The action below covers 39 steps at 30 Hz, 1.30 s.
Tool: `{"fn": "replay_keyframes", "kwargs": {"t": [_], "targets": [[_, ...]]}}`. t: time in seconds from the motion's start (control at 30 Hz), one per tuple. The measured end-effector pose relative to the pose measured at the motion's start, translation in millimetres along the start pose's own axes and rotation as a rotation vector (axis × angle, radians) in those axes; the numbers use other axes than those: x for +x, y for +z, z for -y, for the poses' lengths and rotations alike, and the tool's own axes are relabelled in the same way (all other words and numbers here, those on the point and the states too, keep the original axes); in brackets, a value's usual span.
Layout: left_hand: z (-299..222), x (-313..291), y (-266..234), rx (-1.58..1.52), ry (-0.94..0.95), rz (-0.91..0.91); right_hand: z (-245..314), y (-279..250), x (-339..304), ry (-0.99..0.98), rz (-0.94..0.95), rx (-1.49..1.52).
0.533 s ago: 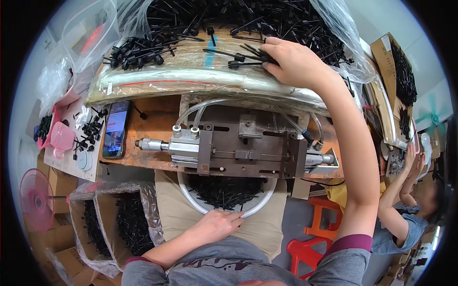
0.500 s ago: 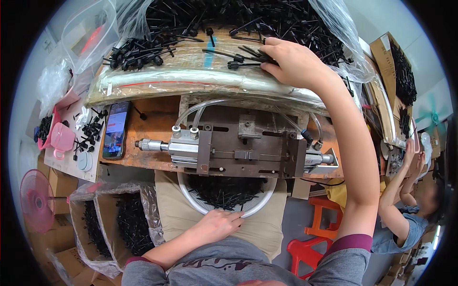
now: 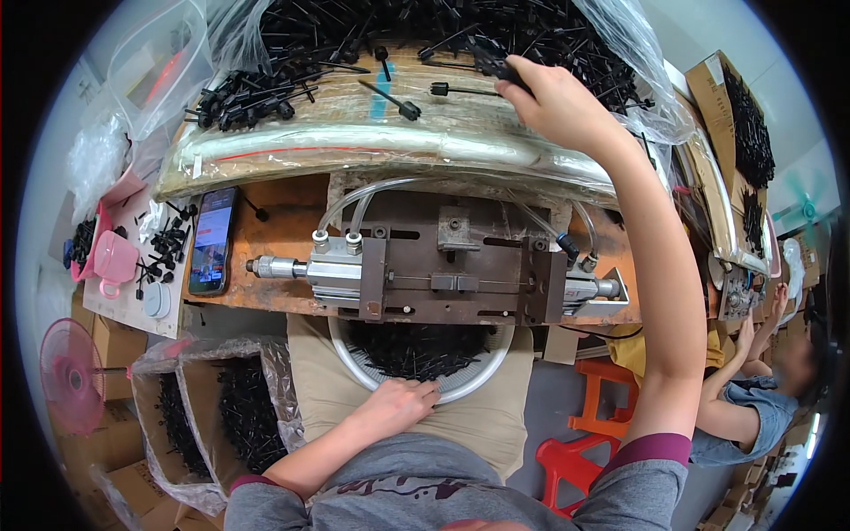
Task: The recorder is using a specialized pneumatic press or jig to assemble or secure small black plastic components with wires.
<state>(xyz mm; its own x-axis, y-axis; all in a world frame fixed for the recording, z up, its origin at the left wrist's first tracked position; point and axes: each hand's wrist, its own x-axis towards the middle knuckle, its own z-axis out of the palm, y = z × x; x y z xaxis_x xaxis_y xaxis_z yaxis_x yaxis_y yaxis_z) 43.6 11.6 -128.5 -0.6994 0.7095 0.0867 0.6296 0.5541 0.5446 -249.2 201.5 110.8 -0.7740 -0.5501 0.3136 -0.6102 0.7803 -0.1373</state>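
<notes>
Over the plastic-covered cardboard [image 3: 341,106], my right hand [image 3: 560,104] was clamped on a few black stemmed parts [image 3: 492,64], thumb and fingers closed about them, at the near edge of the large heap [image 3: 398,25], with two loose pieces [image 3: 440,88] lying near. Nearer my body than the brown metal fixture [image 3: 425,305], my left hand [image 3: 400,409] touched the rim of a white basin [image 3: 482,381] holding more such parts; whether those fingers gripped it, I could not tell.
</notes>
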Motion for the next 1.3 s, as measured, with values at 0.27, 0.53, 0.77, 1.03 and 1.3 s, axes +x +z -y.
{"fn": "replay_keyframes", "kwargs": {"t": [0.27,0.53,0.77,1.03,1.3], "targets": [[-12,9,-30,-0.026,0.012,-0.114,-14,-20,-13,0.047,-0.12,0.187],[-26,10,-115,-1.282,-0.234,-0.565,82,-16,-120,-0.213,-0.06,0.246],[-41,14,-144,-1.28,-0.314,-0.498,104,30,-184,-0.2,0.063,0.435],[-44,17,-144,-0.694,0.059,-0.431,110,36,-200,0.271,-0.046,0.918],[-43,17,-135,-0.604,0.072,-0.458,110,43,-201,0.521,0.01,1.315]]}}
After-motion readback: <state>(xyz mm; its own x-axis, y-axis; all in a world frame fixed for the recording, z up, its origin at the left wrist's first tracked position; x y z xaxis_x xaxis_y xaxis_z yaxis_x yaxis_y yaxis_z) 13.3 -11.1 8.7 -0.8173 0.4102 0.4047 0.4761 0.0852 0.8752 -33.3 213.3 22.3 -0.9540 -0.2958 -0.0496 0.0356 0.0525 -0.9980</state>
